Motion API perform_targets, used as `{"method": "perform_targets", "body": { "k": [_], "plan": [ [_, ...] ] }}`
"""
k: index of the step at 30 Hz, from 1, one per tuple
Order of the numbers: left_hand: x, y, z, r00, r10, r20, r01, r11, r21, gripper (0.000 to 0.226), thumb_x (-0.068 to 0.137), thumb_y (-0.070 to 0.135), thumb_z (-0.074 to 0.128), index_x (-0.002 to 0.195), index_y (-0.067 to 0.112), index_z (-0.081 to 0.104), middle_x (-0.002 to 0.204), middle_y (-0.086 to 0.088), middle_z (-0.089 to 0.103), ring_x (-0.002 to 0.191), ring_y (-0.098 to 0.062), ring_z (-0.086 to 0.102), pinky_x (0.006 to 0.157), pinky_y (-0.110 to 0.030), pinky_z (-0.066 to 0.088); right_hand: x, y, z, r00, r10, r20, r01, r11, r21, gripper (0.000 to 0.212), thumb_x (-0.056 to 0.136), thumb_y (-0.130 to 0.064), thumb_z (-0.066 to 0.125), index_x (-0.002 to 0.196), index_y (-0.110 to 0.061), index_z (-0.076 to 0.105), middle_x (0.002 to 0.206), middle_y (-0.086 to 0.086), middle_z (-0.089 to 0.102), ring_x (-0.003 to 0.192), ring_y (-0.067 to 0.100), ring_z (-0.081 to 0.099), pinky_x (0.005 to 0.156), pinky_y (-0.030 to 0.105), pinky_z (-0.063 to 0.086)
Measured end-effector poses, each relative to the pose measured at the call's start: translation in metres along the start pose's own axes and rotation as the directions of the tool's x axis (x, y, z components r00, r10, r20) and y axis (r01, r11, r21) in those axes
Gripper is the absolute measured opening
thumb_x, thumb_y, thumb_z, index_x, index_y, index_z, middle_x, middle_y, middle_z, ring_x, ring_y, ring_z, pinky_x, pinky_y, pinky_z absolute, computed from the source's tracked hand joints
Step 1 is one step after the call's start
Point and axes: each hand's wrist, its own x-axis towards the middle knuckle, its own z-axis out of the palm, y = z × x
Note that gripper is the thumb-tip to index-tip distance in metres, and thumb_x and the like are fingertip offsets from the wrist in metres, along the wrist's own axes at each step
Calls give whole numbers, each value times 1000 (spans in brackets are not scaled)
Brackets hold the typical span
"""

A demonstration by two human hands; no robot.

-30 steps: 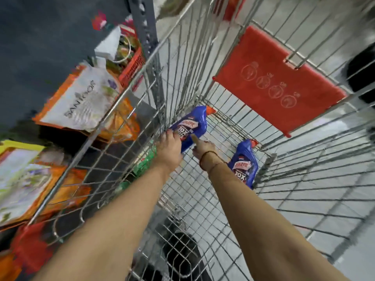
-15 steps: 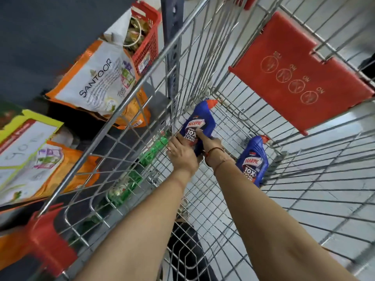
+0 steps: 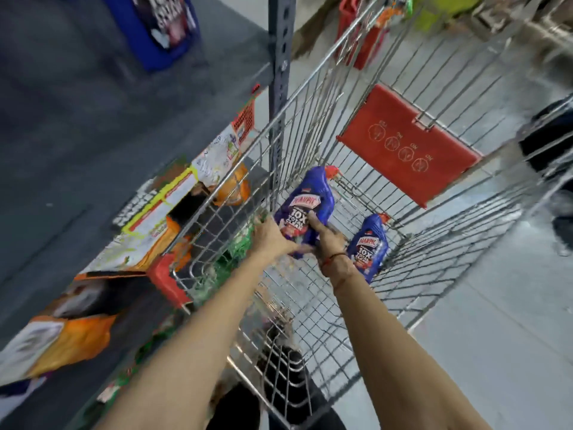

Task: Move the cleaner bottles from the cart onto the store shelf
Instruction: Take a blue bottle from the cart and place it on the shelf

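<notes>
Two blue cleaner bottles with red caps are inside the wire cart (image 3: 440,240). The nearer-left blue bottle (image 3: 313,197) is tilted up off the cart floor, gripped from both sides: my left hand (image 3: 273,235) on its lower left, my right hand (image 3: 328,240) on its lower right with a finger along the label. The second blue bottle (image 3: 370,243) lies on the cart floor just right of my right wrist. The grey store shelf (image 3: 93,119) runs along the left, and a blue bottle (image 3: 158,26) stands on it at the top, blurred.
A grey shelf upright (image 3: 280,88) stands against the cart's left side. Orange and white soap packs (image 3: 145,240) fill the lower shelf. The cart's red child-seat flap (image 3: 409,144) hangs at its far end. Red baskets (image 3: 359,35) and grey floor lie beyond.
Both hands have closed around the left bottle and raised it off the cart floor. My view has swung up, and the upper shelf with its blue bottle has come into sight.
</notes>
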Motion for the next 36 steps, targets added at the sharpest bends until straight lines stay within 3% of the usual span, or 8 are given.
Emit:
{"method": "perform_targets", "body": {
  "k": [6, 9, 12, 16, 21, 24, 31, 36],
  "plan": [
    [-81, 32, -83, 923, 380, 66, -343, 886, -311, 54, 57, 23, 84, 105, 14, 60, 100, -8, 69, 86, -7, 64, 79, -26, 49, -89, -41, 29, 958, -179, 225, 178, 984, 24, 29, 85, -23, 62, 109, -7, 64, 89, 5, 73, 78, 19, 68, 61, 26, 58],
    [-136, 41, -128, 893, 447, -56, -437, 831, -345, 50, 71, 16, 78, 113, 17, 52, 109, 1, 64, 99, 1, 62, 89, -24, 50, -137, -63, 59, 892, -291, 347, 296, 954, 38, 33, 83, -25, 63, 112, -8, 62, 96, 10, 70, 84, 22, 65, 70, 32, 57],
    [-184, 32, -172, 852, 455, -261, -518, 809, -279, 63, 73, 31, 75, 126, 22, 43, 118, 7, 60, 108, -9, 58, 94, -29, 47, -187, -80, 98, 761, -399, 512, 428, 901, 66, 49, 77, -31, 71, 114, 0, 60, 94, 7, 71, 80, 16, 68, 68, 28, 57],
    [-227, -1, -228, 770, 434, -468, -564, 806, -180, 57, 73, 33, 74, 122, 25, 45, 107, 15, 61, 92, 12, 58, 86, -19, 47, -241, -85, 159, 552, -386, 739, 564, 826, 11, 53, 58, -43, 81, 102, -16, 67, 91, -5, 75, 84, 10, 67, 72, 25, 56],
    [-269, -67, -281, 707, 292, -644, -485, 863, -140, 63, 68, 40, 75, 117, 13, 46, 110, -2, 63, 104, -20, 62, 92, -45, 49, -289, -56, 236, 330, -233, 915, 735, 671, -94, 31, 78, 7, 65, 106, -7, 61, 80, -13, 74, 77, -2, 66, 73, 16, 55],
    [-288, -108, -301, 682, 188, -707, -423, 890, -172, 54, 71, 32, 75, 113, 17, 45, 111, -3, 63, 105, -22, 61, 94, -47, 48, -312, -27, 274, 256, -140, 957, 819, 557, -137, 36, 76, 9, 66, 111, 7, 58, 90, 5, 69, 72, -7, 65, 70, 13, 55],
    [-299, -162, -325, 622, 50, -781, -346, 913, -217, 50, 69, 18, 78, 107, 16, 45, 107, -3, 64, 101, -20, 62, 91, -40, 50, -323, 25, 325, 233, -44, 972, 898, 393, -197, 30, 71, -6, 78, 98, -9, 65, 90, 7, 71, 69, -7, 65, 62, 9, 52],
    [-280, -189, -329, 614, -24, -789, -347, 890, -297, 68, 60, 56, 75, 107, 13, 50, 112, -14, 66, 104, -27, 63, 93, -46, 50, -319, 42, 341, 270, -24, 962, 891, 385, -241, 38, 71, -9, 78, 106, -6, 64, 106, 17, 70, 91, 19, 66, 87, 37, 55]
  ]
}}
